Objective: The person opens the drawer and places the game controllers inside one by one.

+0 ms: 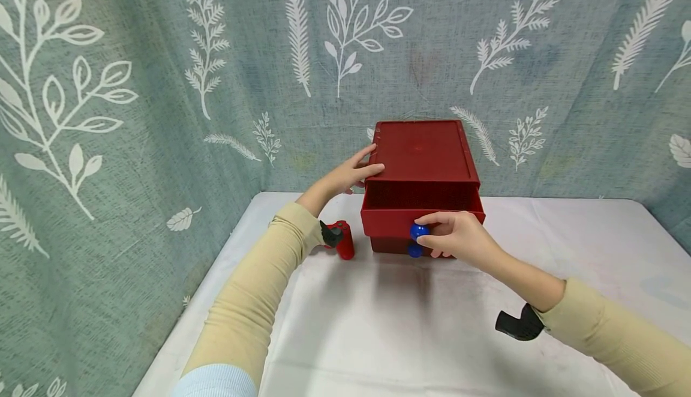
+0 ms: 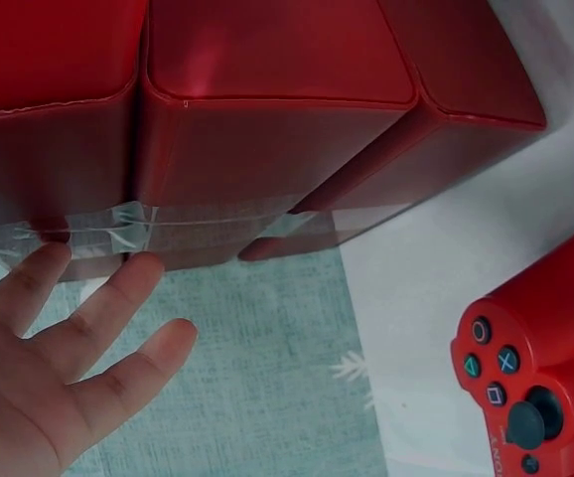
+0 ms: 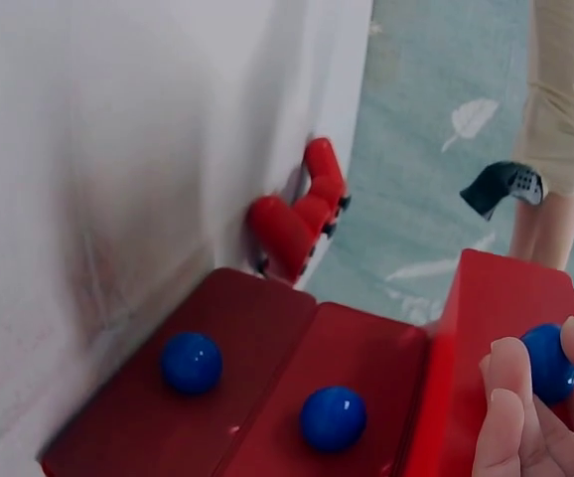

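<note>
A red chest of drawers (image 1: 421, 151) stands on the white-covered table, its top drawer (image 1: 391, 224) pulled partway out. My right hand (image 1: 459, 236) pinches the round blue knob (image 1: 419, 231) of that drawer between thumb and fingers. In the right wrist view, two more blue knobs (image 3: 192, 363) show on the lower drawer fronts. My left hand (image 1: 353, 174) is at the chest's left side, thumb at the top edge and fingers spread. Seen from the left wrist, those fingers (image 2: 118, 298) extend beside the red side walls, which carry clear tape (image 2: 208, 227).
A red game controller (image 1: 344, 242) lies left of the chest, below the left forearm. A green leaf-patterned curtain (image 1: 324, 85) hangs behind and to the left of the table (image 1: 335, 337). A black wrist mount (image 1: 520, 324) sticks out from the right sleeve.
</note>
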The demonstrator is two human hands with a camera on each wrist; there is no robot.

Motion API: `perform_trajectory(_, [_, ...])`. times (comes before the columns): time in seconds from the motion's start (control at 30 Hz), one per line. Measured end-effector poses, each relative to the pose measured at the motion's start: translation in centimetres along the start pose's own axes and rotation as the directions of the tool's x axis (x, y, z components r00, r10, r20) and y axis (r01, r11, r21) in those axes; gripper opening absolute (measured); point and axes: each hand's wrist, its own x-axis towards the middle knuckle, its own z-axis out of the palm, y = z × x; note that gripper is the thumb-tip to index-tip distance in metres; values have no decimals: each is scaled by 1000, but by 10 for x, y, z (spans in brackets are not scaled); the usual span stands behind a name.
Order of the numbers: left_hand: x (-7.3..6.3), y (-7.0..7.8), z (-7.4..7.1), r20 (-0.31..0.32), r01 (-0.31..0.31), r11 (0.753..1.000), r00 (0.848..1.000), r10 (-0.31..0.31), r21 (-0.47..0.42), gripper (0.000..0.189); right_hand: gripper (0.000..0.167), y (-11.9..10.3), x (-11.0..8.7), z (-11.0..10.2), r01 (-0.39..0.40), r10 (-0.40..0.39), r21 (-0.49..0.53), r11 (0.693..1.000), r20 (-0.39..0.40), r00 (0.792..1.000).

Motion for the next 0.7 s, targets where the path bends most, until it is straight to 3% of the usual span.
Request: perform_trajectory(0.7, [-1, 1, 0, 6, 9, 1000, 1000, -9, 7, 69, 37, -7, -31, 16, 41, -41, 60, 997, -4, 999])
